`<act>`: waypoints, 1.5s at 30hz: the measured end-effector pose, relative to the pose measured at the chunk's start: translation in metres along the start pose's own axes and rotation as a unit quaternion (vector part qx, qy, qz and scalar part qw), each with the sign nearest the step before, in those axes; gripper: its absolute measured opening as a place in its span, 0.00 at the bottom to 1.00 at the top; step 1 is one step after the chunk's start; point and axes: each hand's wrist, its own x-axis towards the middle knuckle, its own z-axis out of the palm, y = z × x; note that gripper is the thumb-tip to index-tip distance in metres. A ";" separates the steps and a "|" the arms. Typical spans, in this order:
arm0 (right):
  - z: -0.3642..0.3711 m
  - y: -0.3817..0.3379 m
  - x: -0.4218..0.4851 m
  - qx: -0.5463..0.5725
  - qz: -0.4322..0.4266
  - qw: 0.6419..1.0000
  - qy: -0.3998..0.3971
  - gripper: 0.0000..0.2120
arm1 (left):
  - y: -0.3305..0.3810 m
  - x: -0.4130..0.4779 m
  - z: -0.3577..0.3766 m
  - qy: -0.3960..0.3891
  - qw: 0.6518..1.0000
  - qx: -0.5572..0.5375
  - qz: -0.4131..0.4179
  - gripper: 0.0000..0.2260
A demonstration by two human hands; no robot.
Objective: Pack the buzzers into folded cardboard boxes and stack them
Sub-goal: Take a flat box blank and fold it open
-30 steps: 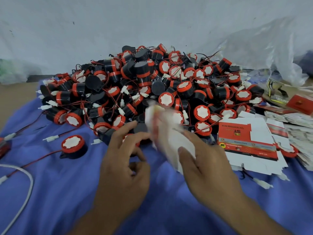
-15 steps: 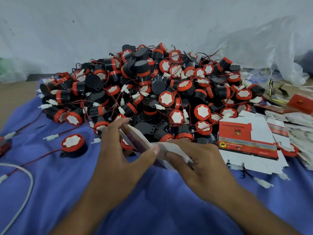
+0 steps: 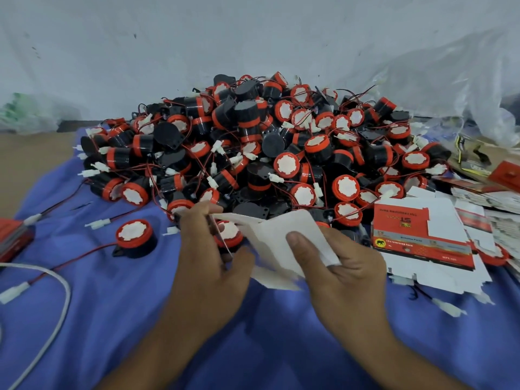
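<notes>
Blue cloth (image 3: 126,319), buzzer heap (image 3: 253,142) behind box (image 3: 275,235)

**Surface: blue cloth, loaded**

Blue cloth (image 3: 118,327) covers the work surface. On it:
- pile of buzzers (image 3: 253,153), heaped at back centre
- lone buzzer (image 3: 133,238), apart at front left
- flat box blanks (image 3: 439,266), stacked at right
- white cable (image 3: 62,302), curving at left

A pale, speckled wall (image 3: 197,38) fills twelve o'clock under soft, even light. Blue cloth (image 3: 112,319) spreads across six o'clock. A brown surface (image 3: 28,170) shows at nine, crumpled clear plastic (image 3: 450,80) at two.
</notes>
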 end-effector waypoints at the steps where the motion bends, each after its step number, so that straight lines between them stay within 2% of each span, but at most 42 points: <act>1: 0.000 0.000 0.004 -0.019 -0.015 1.000 0.019 0.04 | 0.000 -0.001 0.000 -0.015 1.000 0.007 -0.005 0.23; 4: 0.000 0.005 0.019 -0.055 -0.032 0.996 0.065 0.05 | 0.004 -0.008 0.008 -0.064 0.996 0.051 0.029 0.30; 9: 0.005 0.007 0.034 0.029 0.095 0.994 0.042 0.09 | 0.008 -0.012 0.009 -0.140 0.985 0.081 0.060 0.32; 14: 0.003 0.012 0.042 0.101 0.152 0.982 0.043 0.08 | 0.005 -0.014 0.011 -0.186 0.967 0.156 0.082 0.39; 17: 0.007 0.018 0.039 0.144 0.179 0.972 0.056 0.09 | 0.003 -0.014 0.012 -0.188 0.974 0.107 0.067 0.40; 21: 0.012 0.024 0.038 0.213 0.231 0.945 0.094 0.21 | -0.002 -0.011 0.013 -0.141 0.989 0.032 0.045 0.31; 23: 0.014 0.028 0.031 0.262 0.287 0.919 0.067 0.24 | -0.001 -0.011 0.014 -0.116 0.993 -0.001 0.019 0.27; 25: 0.018 0.031 0.026 0.272 0.322 0.907 0.023 0.23 | 0.001 -0.009 0.015 -0.084 0.995 -0.051 -0.004 0.19; 28: 0.016 0.030 0.019 0.216 0.248 0.944 -0.038 0.10 | 0.005 -0.003 0.012 -0.043 0.974 -0.205 -0.086 0.12; 30: 0.011 0.032 0.013 0.213 0.170 0.950 -0.154 0.16 | 0.007 0.000 0.007 -0.068 0.938 -0.298 -0.164 0.13; 31: 0.009 0.031 0.012 0.206 0.159 0.945 -0.199 0.19 | 0.009 0.002 0.002 -0.099 0.924 -0.325 -0.176 0.14; 33: 0.004 0.030 0.015 0.217 0.180 0.936 -0.212 0.20 | 0.010 0.008 -0.012 -0.193 0.901 -0.354 -0.161 0.20; 35: -0.001 0.031 0.022 0.262 0.232 0.921 -0.174 0.20 | 0.010 0.015 -0.028 -0.274 0.889 -0.335 -0.148 0.31; 36: -0.003 0.033 0.025 0.290 0.261 0.905 -0.167 0.20 | 0.008 0.018 -0.034 -0.291 0.905 -0.283 -0.128 0.36; 38: -0.007 0.032 0.028 0.324 0.299 0.879 -0.181 0.22 | 0.003 0.020 -0.041 -0.271 0.959 -0.080 -0.025 0.43; 39: -0.009 0.031 0.027 0.332 0.316 0.869 -0.187 0.23 | 0.001 0.019 -0.041 -0.245 0.969 0.009 0.032 0.43; 40: -0.011 0.031 0.025 0.344 0.329 0.858 -0.191 0.24 | 0.000 0.018 -0.038 -0.225 0.970 0.048 0.079 0.42; 42: -0.014 0.022 0.022 0.340 0.339 0.851 -0.214 0.23 | -0.001 0.015 -0.030 -0.202 0.972 0.022 0.118 0.37; 45: -0.001 0.010 0.025 0.266 0.296 0.867 -0.299 0.21 | -0.006 0.013 -0.026 -0.156 0.983 -0.014 0.097 0.30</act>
